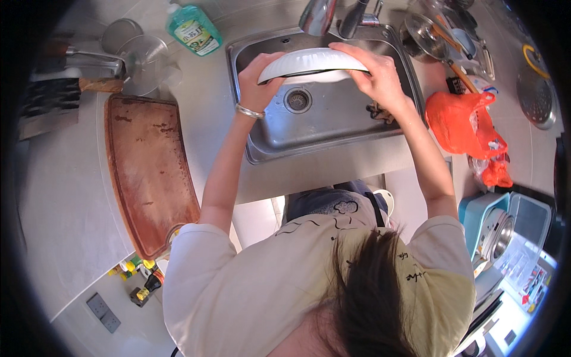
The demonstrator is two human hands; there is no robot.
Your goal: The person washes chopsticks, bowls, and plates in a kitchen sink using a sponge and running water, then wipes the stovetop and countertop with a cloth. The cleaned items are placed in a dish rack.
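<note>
Above a stainless steel sink (330, 116), my two hands hold a white dish with a fluted outside and a dark rim (312, 60), tilted up on edge. My left hand (263, 82) grips its left end, with a bangle at the wrist. My right hand (374, 73) grips the opposite end, thumb below and fingers over the top. Another pale edge shows just under the dish; whether it is a second dish I cannot tell. Beneath lies the drain strainer (298, 100). The faucet head (317, 18) hangs just behind the dish. A dark, crumpled thing (379, 112) lies at the sink's right side.
A wooden cutting board (149, 174) and a cleaver (53, 96) lie on the left. Green dish soap (194, 30) stands behind the sink's left corner. To the right are a lidded pot (423, 38), a red plastic bag (459, 122) and a blue bin with stacked bowls (466, 214).
</note>
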